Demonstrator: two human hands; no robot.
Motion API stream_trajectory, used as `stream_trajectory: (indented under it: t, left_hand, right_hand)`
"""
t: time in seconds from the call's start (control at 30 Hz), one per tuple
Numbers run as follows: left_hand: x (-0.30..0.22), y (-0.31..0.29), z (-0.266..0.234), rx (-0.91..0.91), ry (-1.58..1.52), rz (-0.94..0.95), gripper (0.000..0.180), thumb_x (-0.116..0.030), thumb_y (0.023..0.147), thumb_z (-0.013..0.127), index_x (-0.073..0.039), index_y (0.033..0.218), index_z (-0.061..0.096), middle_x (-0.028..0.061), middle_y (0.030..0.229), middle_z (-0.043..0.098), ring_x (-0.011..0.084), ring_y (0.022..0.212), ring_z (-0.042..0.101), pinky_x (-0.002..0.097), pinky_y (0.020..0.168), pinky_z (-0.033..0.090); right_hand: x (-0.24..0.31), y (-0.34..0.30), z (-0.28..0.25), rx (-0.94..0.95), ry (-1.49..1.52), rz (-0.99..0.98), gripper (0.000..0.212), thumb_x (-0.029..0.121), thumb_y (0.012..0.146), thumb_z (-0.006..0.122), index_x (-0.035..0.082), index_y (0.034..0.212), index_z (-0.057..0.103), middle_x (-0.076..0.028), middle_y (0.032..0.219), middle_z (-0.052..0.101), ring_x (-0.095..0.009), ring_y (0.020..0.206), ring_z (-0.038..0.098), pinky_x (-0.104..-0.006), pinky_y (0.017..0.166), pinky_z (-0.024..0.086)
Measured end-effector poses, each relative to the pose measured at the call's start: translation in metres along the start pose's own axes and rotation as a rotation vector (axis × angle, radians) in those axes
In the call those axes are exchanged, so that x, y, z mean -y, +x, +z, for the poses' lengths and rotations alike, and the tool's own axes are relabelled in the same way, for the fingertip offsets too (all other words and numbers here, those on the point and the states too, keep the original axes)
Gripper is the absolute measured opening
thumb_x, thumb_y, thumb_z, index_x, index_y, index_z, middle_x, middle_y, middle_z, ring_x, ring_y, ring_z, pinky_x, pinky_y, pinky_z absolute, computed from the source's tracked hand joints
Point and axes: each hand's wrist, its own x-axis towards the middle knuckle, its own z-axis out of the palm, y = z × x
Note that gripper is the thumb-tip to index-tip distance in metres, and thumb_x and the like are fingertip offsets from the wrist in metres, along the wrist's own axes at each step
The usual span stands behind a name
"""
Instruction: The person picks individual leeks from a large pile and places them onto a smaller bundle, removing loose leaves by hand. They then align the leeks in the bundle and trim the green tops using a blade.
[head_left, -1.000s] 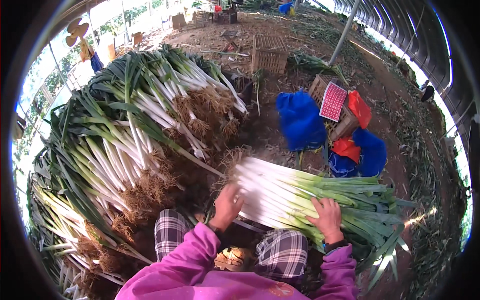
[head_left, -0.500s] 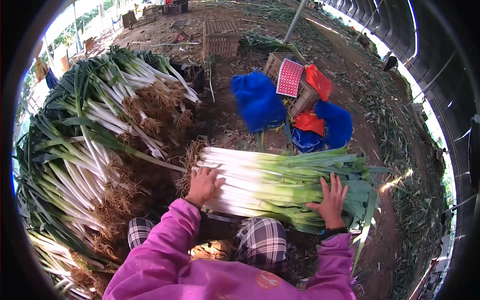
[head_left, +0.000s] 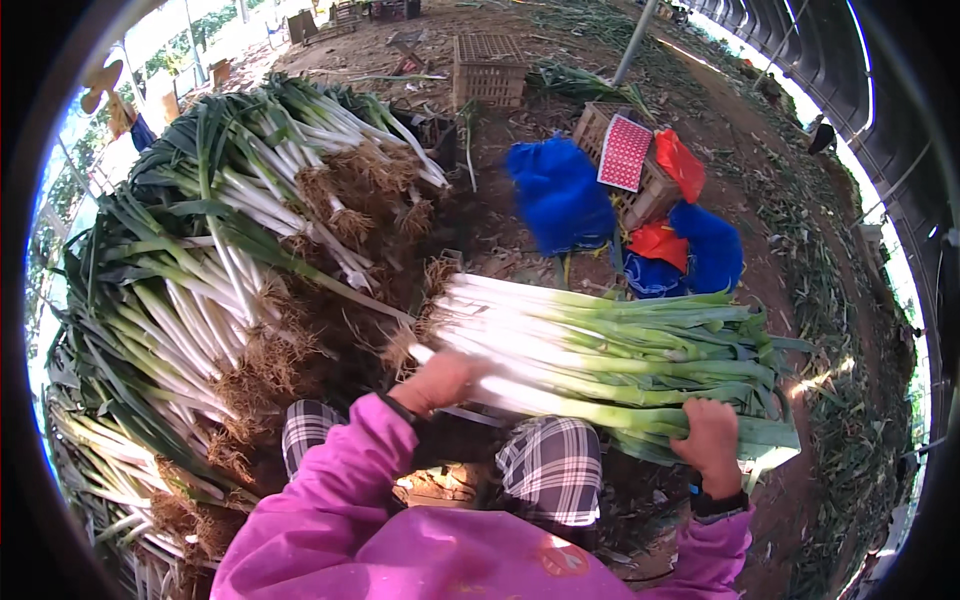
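A broad row of leeks [head_left: 580, 338] lies in front of me, white root ends to the left and green leaves to the right. My left hand [head_left: 445, 382] is closed around the white shank of the nearest leek [head_left: 565, 402], just right of its roots. On the leafy end of that same leek, the curled fingers of my right hand [head_left: 712, 438] grip the green part. This leek runs along the near edge of the row, above my checked knees.
A large heap of untrimmed leeks [head_left: 200, 300] with brown roots fills the left. Ahead are blue netting [head_left: 560, 195], a crate [head_left: 655, 195] with red bags and a patterned red sheet [head_left: 624, 152], and another crate [head_left: 488, 72]. Leaf scraps [head_left: 850, 400] litter the right side.
Both hands were spread flat on the leeks and have now closed on one leek at the near edge. The right hand moved nearer me. The whole view has shifted slightly.
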Motion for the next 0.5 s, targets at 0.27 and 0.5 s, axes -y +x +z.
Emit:
stream_trajectory:
  t: [0.27,0.5]
  left_hand:
    - [0.006,-0.024,0.056,-0.114,0.045,-0.18,0.037,-0.038,0.08,0.069,-0.023,0.113,0.068,0.0103,0.095,0.064,0.0318,0.093,0.06,0.0435,0.083,0.046]
    - [0.011,-0.037,0.062,-0.172,0.188,-0.273,0.037,-0.032,0.074,0.074,-0.023,0.109,0.069,0.0056,0.097,0.061,0.0297,0.094,0.056,0.0414,0.083,0.043]
  right_hand:
    - [0.0,0.022,0.042,0.37,-0.082,0.02,0.047,0.032,0.052,0.083,0.01,0.09,0.066,-0.013,0.082,0.067,-0.034,0.082,0.064,-0.0442,0.074,0.048]
    - [0.03,-0.006,0.087,-0.081,-0.135,0.053,0.056,0.037,0.054,0.086,0.013,0.094,0.056,-0.009,0.095,0.053,-0.027,0.092,0.051,-0.042,0.082,0.039]
